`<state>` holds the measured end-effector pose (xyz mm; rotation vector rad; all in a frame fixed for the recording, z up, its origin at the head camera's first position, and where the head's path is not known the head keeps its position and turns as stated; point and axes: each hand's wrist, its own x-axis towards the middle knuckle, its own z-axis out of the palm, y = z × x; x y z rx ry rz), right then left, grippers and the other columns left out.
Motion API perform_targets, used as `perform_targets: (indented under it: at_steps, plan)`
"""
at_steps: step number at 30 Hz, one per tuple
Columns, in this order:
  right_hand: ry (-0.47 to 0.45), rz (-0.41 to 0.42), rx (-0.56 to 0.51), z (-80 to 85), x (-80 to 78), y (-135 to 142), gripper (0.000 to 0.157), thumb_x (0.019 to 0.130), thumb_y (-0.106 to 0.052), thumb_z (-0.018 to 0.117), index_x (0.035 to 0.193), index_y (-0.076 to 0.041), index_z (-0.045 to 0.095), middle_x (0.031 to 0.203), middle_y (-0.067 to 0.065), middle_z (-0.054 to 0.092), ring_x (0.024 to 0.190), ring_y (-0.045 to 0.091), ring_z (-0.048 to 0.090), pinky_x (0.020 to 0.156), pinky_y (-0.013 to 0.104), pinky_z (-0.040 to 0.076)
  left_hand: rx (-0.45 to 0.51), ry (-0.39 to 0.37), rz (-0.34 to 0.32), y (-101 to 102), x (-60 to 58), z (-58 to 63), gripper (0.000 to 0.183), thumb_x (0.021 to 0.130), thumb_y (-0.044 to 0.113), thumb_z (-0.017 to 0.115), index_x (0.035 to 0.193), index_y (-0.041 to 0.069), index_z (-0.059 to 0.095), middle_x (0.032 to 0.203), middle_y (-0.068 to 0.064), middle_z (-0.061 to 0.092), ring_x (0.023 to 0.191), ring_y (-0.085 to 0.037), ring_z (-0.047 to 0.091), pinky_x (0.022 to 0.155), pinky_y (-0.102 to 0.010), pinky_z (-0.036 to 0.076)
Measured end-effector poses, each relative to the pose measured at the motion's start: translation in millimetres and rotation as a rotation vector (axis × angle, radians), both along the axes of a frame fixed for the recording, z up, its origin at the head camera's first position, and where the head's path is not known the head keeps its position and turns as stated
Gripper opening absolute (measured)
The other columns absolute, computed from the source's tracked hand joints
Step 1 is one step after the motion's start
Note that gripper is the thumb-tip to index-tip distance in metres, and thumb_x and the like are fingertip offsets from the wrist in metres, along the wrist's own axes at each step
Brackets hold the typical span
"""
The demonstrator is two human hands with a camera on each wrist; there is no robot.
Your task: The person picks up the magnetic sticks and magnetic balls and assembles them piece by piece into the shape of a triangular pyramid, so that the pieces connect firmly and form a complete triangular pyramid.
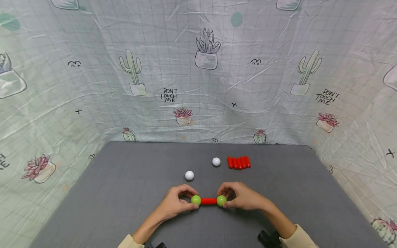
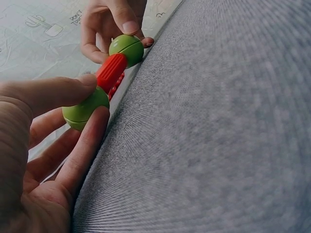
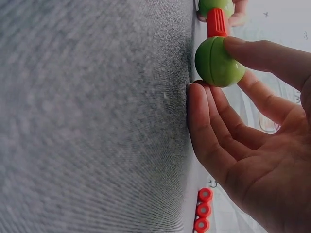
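A short red rod [image 1: 209, 201] lies crosswise between two green balls, with one ball against each end. My left hand [image 1: 177, 202] pinches the left green ball [image 1: 195, 199] between thumb and fingers. On the other side, my right hand [image 1: 242, 196] holds the right green ball [image 1: 221, 200] the same way. The left wrist view shows the ridged red rod [image 2: 111, 69] meeting both balls in one line. In the right wrist view, the thumb presses on the near green ball [image 3: 217, 62], and the fingertips are right at its underside.
Beyond the hands, a white ball [image 1: 189, 175] sits on the grey tabletop [image 1: 139, 165], and another white ball [image 1: 216, 161] is farther back. Several red rods [image 1: 238, 163] lie side by side to its right. A printed cloth [image 1: 155, 69] hangs behind and around the table.
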<state>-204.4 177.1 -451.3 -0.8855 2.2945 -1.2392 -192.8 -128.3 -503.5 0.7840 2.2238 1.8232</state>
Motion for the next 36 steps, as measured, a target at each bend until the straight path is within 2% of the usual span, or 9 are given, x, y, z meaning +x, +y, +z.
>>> perform_targets:
  at_steps: [5, 9, 28, 36]
  plan:
    - [0.004, 0.000, 0.015, 1.1, -1.2, -0.3, 0.029, 0.085, -0.007, 0.081, 0.111, -0.010, 0.070, 0.104, 0.006, 0.073, 0.093, 0.013, 0.068, 0.085, 0.031, 0.058, 0.010, 0.000, -0.006, -0.8, 0.4, 0.8, 0.039, 0.081, 0.011, 0.088, 0.115, 0.000, 0.072, 0.108, -0.023, 0.072, 0.093, -0.005, 0.069, 0.073, -0.023, 0.061]
    - [-0.001, 0.004, 0.011, 1.7, -1.1, 1.1, 0.029, 0.085, -0.007, 0.082, 0.112, -0.010, 0.070, 0.105, 0.007, 0.073, 0.093, 0.013, 0.068, 0.083, 0.029, 0.057, 0.006, 0.004, -0.010, -0.4, 0.2, 1.6, 0.040, 0.081, 0.012, 0.088, 0.116, -0.001, 0.072, 0.111, -0.023, 0.072, 0.095, -0.006, 0.069, 0.074, -0.022, 0.061]
    - [-0.018, 0.021, 0.011, -1.4, -5.8, 3.3, 0.028, 0.086, -0.007, 0.081, 0.113, -0.008, 0.071, 0.106, 0.006, 0.072, 0.094, 0.012, 0.068, 0.086, 0.026, 0.057, 0.005, 0.012, 0.011, 2.3, 1.7, -1.0, 0.039, 0.081, 0.013, 0.089, 0.113, 0.000, 0.073, 0.105, -0.022, 0.073, 0.090, -0.005, 0.069, 0.071, -0.022, 0.061]
    - [-0.012, 0.028, 0.013, -1.8, -5.7, 4.3, 0.028, 0.086, -0.008, 0.081, 0.113, -0.008, 0.071, 0.106, 0.007, 0.073, 0.094, 0.012, 0.068, 0.087, 0.030, 0.058, 0.001, 0.005, 0.009, 2.4, 0.5, -2.6, 0.039, 0.081, 0.013, 0.089, 0.114, -0.002, 0.072, 0.106, -0.022, 0.073, 0.090, -0.005, 0.069, 0.071, -0.023, 0.061]
